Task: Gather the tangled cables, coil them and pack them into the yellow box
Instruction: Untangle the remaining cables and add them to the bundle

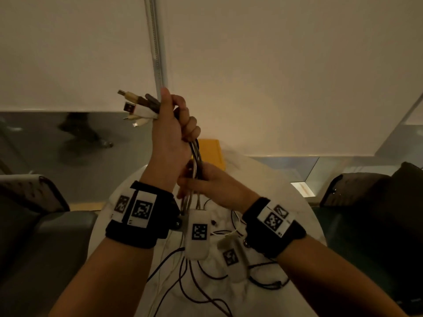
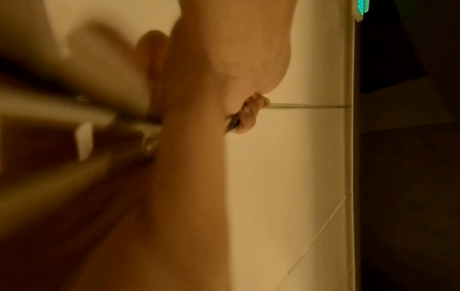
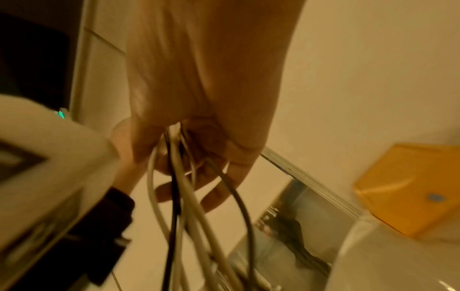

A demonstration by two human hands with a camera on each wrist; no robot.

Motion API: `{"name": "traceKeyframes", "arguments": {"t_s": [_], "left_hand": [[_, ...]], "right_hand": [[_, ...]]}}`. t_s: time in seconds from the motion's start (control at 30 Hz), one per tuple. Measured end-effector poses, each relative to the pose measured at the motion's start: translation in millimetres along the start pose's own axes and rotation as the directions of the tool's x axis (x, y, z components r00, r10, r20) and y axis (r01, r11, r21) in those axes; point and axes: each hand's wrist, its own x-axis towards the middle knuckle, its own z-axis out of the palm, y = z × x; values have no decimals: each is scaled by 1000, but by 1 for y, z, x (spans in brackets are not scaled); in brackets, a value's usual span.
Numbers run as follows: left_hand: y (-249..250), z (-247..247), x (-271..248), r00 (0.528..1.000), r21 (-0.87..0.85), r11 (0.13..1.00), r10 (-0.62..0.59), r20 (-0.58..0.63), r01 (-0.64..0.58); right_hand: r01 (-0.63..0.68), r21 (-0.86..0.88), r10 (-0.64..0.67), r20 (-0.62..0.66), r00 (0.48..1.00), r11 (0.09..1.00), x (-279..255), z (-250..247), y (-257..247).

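Left hand: the left hand (image 1: 172, 131) is raised at about 12 o'clock above the round white table (image 1: 297, 202), its fingers clenched round the bundle of white, cream and dark cables (image 1: 195, 154).
Plug ends: a fan of USB plugs in white, cream and dark brown (image 1: 137, 106) sticks out of the top of the left fist toward 10 o'clock.
Right hand: the right hand (image 1: 206, 181) sits just below the left one, at its 5 o'clock, and grasps the same bundle lower down; in the right wrist view the fingers (image 3: 219, 195) curl round the strands.
Cable run: from the left fist the strands drop straight toward 6 o'clock through the right hand, then spread loose over the tabletop as thin dark and white loops (image 1: 194, 282) between the two forearms.
Yellow box: the flat yellow box (image 1: 211, 154) lies on the table at the far edge, at 12 o'clock from the hands and partly hidden behind them; the right wrist view shows it at 3 o'clock (image 3: 408, 189), apart from the cables.
Wrist gear: black wristbands with white square-coded tags (image 1: 139, 209) sit on both wrists.
Left wrist view: blurred, showing mostly the palm (image 2: 199, 137) and pale wall.
Surroundings: dark chairs (image 1: 34, 213) stand at 9 and 3 o'clock.
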Motion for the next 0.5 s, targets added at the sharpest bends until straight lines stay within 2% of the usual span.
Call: {"name": "traceKeyframes", "arguments": {"t_s": [0.07,0.13,0.2,0.27,0.37,0.4,0.43,0.47,0.5], "left_hand": [[6,-12,2,998,-44,999,12,-55,-14],[12,-27,4,991,-57,997,44,-126,-52],[16,-44,6,980,-36,996,72,-188,-80],[18,-59,7,968,-5,996,89,-234,-92],[15,-73,6,947,20,996,86,-310,-84],[13,-75,5,944,20,996,87,-318,-85],[11,-76,5,942,20,996,91,-324,-89],[8,-76,5,940,22,995,96,-327,-94],[6,-76,7,940,19,995,101,-326,-100]], "right_hand": [[-87,70,82,71,994,994,-7,3,18],[-235,92,216,180,960,968,-20,-4,48],[-387,190,316,319,894,902,-39,-8,88],[-516,317,325,494,806,796,-57,-3,126],[-677,263,430,604,671,687,-73,2,167],[-734,223,505,597,624,642,-69,-4,175],[-754,184,591,516,620,631,-60,-12,180],[-729,119,653,365,664,674,-47,-20,187],[-672,-7,661,184,727,741,-32,-31,191]]}}
